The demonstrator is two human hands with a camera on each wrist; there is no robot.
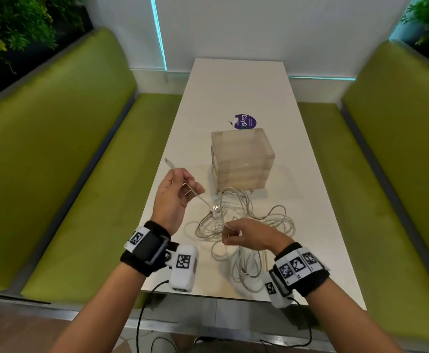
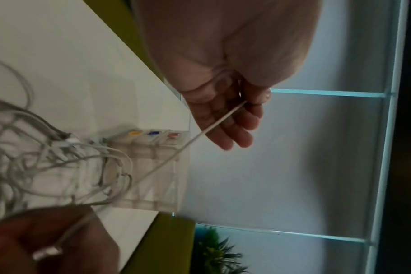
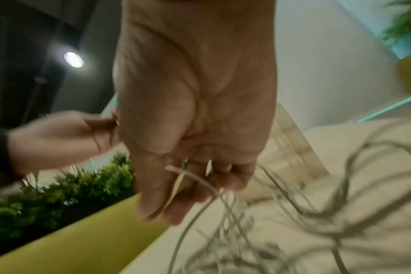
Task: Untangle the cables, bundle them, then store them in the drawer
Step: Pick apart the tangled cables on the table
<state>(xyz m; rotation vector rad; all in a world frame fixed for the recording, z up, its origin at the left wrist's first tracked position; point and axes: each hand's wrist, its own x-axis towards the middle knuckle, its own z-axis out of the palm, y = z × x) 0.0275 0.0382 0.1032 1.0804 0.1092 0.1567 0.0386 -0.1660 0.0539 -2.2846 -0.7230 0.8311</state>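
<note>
A tangle of white cables (image 1: 244,225) lies on the white table (image 1: 239,93) in front of a small translucent drawer unit (image 1: 242,161). My left hand (image 1: 180,189) is raised over the table's left edge and pinches one cable strand (image 1: 200,198) near its plug end (image 1: 169,162). From there the strand (image 2: 195,138) runs taut down into the tangle. My right hand (image 1: 236,231) hovers low over the pile and pinches another strand (image 3: 195,178) between thumb and fingers. The drawer unit (image 2: 157,166) shows coloured pulls and looks closed.
Green padded benches (image 1: 55,174) flank the table on both sides. A purple round sticker (image 1: 245,121) lies behind the drawer unit. A white wall with lit strips closes the far end. Plants (image 1: 17,26) stand behind the left bench.
</note>
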